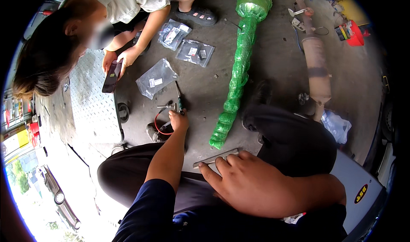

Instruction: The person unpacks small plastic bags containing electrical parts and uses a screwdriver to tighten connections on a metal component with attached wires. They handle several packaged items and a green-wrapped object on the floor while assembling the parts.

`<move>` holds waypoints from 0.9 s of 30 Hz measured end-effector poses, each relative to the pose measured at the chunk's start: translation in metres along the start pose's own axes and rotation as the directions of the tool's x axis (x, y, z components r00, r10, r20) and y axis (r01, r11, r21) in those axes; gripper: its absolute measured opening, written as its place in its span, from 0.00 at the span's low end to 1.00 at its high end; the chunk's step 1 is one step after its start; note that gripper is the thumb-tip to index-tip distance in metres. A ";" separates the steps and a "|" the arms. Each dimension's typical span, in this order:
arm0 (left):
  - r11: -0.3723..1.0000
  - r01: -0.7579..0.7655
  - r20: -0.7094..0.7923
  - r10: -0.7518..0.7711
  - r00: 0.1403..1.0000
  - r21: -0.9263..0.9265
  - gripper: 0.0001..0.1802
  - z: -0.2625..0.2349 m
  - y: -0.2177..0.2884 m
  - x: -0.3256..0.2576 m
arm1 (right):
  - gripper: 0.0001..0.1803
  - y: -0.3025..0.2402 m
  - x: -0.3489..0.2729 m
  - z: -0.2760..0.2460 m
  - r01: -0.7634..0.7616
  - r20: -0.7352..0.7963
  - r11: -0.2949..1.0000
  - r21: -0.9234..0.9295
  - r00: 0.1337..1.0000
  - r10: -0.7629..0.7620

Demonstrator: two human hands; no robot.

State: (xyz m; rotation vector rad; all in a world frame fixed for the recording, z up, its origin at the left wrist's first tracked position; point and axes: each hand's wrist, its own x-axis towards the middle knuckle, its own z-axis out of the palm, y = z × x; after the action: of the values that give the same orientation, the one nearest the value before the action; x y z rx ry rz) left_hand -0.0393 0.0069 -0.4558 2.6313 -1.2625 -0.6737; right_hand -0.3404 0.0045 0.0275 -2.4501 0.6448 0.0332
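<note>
Close on my knee, right hand [252,184] pinches a flat metal strip [215,157]. Farther out, left hand [178,120] closes around a small metal fitting [168,107] beside the screwdriver [179,97]. Risk: strip slides off my trouser leg; loose red wire [159,126] snags.

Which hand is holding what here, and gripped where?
Left hand reaches to a green-handled screwdriver on the floor, at its lower end; a closed grip cannot be told. Right hand holds a flat metal bar, fingers over its right end.
</note>
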 end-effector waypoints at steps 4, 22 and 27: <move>0.990 0.112 0.005 -0.112 0.994 -0.083 0.42 0.018 0.010 0.026 | 0.30 0.009 0.007 -0.005 -0.043 0.049 0.999 0.025 0.998 0.041; 0.989 0.129 -0.103 -0.121 0.987 0.072 0.42 -0.006 0.084 0.023 | 0.24 0.019 0.028 -0.030 -0.173 0.128 0.976 0.134 0.979 0.156; 0.919 -0.381 -0.028 0.380 0.924 -0.104 0.37 0.003 0.159 0.066 | 0.27 0.024 0.023 -0.030 -0.177 0.127 0.973 0.151 0.979 0.159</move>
State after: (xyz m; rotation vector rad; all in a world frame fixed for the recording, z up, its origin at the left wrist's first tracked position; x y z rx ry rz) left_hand -0.1171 -0.1448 -0.4299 2.2048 -1.6241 -0.6407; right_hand -0.3350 -0.0395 0.0348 -2.2154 0.7715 0.1803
